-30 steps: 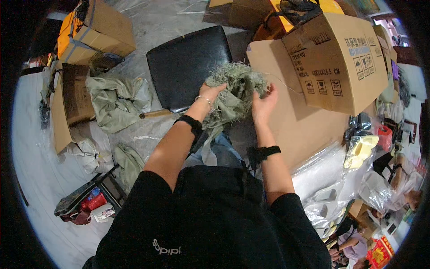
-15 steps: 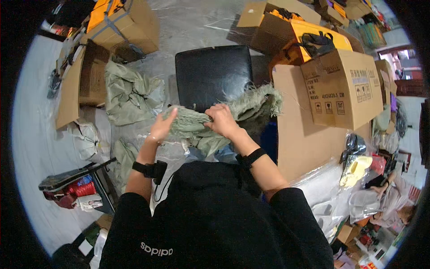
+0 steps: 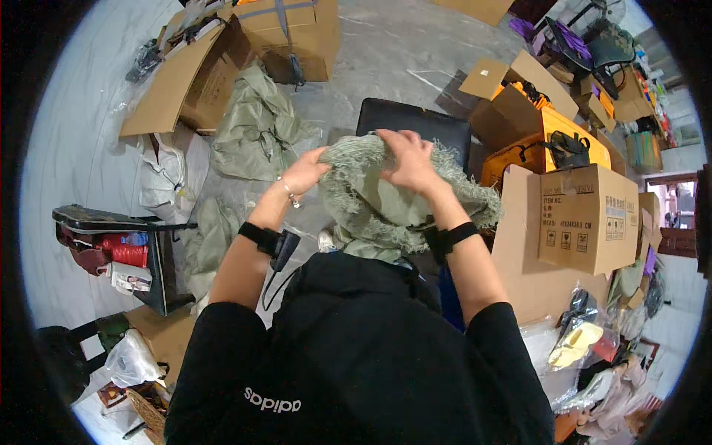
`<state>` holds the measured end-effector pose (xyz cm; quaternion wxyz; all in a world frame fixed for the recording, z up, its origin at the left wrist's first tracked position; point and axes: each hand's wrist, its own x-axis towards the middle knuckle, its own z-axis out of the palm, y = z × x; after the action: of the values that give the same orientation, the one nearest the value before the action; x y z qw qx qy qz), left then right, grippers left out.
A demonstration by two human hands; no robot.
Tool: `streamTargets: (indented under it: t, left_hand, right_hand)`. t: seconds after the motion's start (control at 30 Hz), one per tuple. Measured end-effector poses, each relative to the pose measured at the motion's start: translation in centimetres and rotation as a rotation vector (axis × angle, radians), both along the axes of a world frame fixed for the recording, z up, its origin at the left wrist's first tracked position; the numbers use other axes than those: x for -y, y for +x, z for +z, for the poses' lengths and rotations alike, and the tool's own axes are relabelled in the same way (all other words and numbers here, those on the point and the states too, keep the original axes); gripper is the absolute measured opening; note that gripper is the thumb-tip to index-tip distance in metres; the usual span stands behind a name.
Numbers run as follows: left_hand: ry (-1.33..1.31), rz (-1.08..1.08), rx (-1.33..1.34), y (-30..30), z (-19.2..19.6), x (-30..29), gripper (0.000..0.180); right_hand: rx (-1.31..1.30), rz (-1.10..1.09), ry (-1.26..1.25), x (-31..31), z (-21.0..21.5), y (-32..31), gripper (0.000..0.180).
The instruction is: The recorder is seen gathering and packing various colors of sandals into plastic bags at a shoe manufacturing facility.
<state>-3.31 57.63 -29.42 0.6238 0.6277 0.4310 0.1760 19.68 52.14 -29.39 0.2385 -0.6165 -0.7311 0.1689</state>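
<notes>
A sage-green cloth with a shaggy, frayed fringe [image 3: 400, 200] is bunched up in front of my body, its fringe running round the folds. My left hand [image 3: 305, 170], with a bracelet at the wrist, grips the cloth's left edge, its fingertips partly hidden by the fringe. At the top of the bundle, my right hand [image 3: 410, 163] curls over the fringe, thumb on the near side and fingers on the far side. Just beyond the cloth is a black padded stool seat [image 3: 415, 122], partly covered by it.
Crumpled green fabric [image 3: 256, 133] lies on the floor to the left, near an open carton [image 3: 174, 74]. A closed cardboard box [image 3: 589, 219] rests on brown board at the right. Farther back stands an orange case with a black handle [image 3: 549, 148]. A black chair [image 3: 119, 219] holds bags.
The cloth has been lifted and opened from a narrow bunch into a wider fold. Both hands have moved up and right in view, and the left has closed on the edge.
</notes>
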Motion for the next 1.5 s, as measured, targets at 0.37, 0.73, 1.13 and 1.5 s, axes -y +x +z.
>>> streamTargets:
  t: [0.37,0.73,1.13,1.5]
  left_hand:
    - [-0.592,-0.019,0.176,2.0,-2.2,-2.2,0.024]
    - [-0.802,0.064,0.492,4.0,-4.3,-1.4,0.025]
    - [-0.68,-0.181,0.32,6.9,-2.5,1.5,0.026]
    - [-0.756,-0.002,0.404,7.7,-3.9,3.0,0.025]
  right_hand:
    - [-1.238,-0.405,-0.666,-0.8,-1.8,0.5,0.022]
    - [-0.919,-0.369,-0.734,2.5,1.7,1.6,0.04]
    - [-1.329,-0.451,-0.699,3.9,-0.2,1.2,0.024]
    - [-1.48,-0.503,-0.755,4.8,-0.7,1.2,0.026]
